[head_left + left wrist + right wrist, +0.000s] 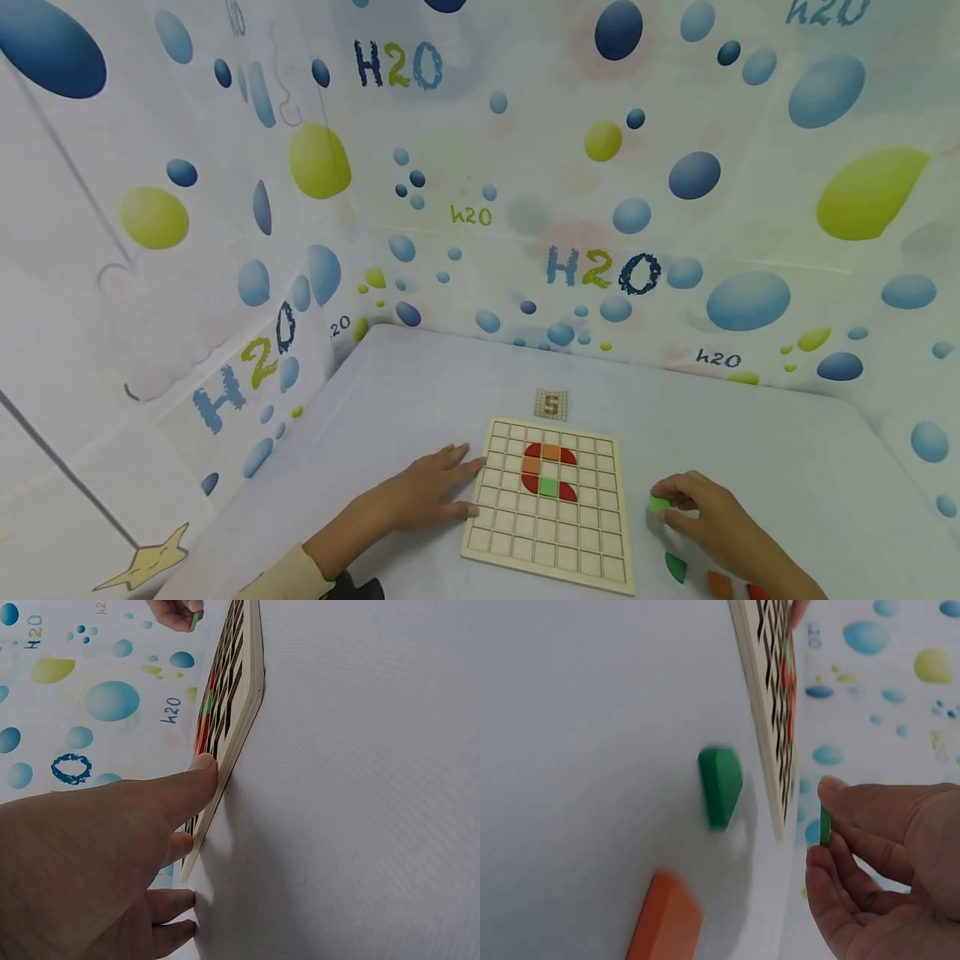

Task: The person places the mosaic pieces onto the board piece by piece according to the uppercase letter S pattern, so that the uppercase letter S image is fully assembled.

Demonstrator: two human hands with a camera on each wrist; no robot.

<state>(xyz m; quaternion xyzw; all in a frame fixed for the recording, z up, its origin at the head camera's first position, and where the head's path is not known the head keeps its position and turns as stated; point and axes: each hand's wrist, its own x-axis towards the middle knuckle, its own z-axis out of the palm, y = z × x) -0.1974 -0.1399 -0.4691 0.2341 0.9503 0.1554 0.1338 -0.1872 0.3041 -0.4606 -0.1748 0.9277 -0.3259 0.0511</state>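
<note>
A wooden grid board (pixel 517 527) lies on the white table. Red rounded pieces (pixel 568 492), orange squares (pixel 551 452) and one light green square (pixel 549 487) sit in its cells, forming a C-like figure. My left hand (pixel 423 493) has its fingers spread, with thumb and fingertips at the board's left edge. Off the board's right side, my right hand (pixel 708 515) pinches a light green tile (pixel 659 503) between thumb and fingers. The right wrist view shows this green tile (pixel 826 826) edge-on, held up from the table.
Behind the board lies a small card (pixel 551 404) with a gridded figure on it. A dark green rounded piece (pixel 676 567), an orange piece (pixel 720 584) and a red piece (pixel 756 592) lie near the right forearm. A dark object (pixel 358 588) shows by the left sleeve.
</note>
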